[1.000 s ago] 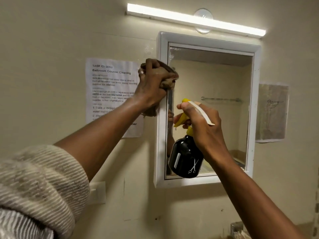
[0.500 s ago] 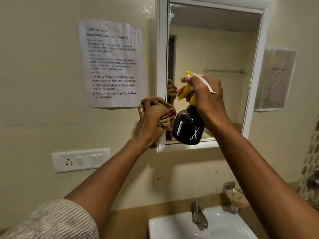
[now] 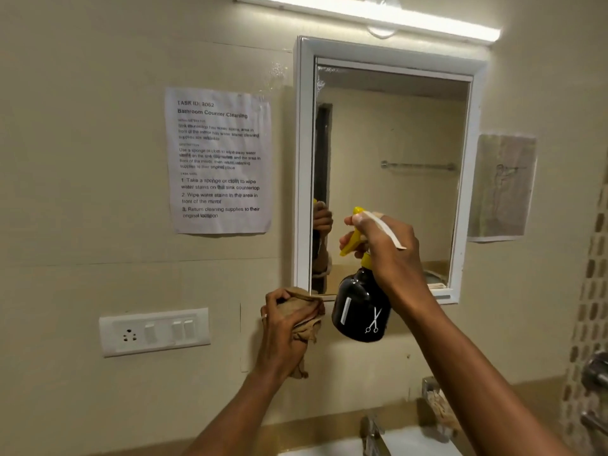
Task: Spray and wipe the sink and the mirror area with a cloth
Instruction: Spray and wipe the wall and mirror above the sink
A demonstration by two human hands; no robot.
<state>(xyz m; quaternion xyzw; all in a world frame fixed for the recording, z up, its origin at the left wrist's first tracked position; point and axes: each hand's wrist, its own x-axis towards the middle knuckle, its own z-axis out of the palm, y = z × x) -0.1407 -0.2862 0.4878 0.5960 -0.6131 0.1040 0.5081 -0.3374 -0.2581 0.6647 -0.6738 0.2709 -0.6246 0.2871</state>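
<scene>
1. Brown cloth (image 3: pixel 304 315), bunched in my left hand (image 3: pixel 283 327), has dropped from the mirror (image 3: pixel 391 179) frame's upper left to its bottom corner, so that side looks wiped
2. My right hand (image 3: pixel 388 248) grips the spray bottle (image 3: pixel 360 307) just right of the cloth, before the glass; the sink (image 3: pixel 424 442) sits below both wrists

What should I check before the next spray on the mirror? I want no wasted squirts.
1. Right hand grips the spray bottle: ok.
2. Fingers on the yellow trigger: ok.
3. Nozzle faces the mirror glass: ok.
4. Left hand holds the cloth ready: ok.
5. Cloth clear of the glass, at the frame's lower left corner: ok.
6. Liquid left in the dark bottle: cannot tell.
</scene>
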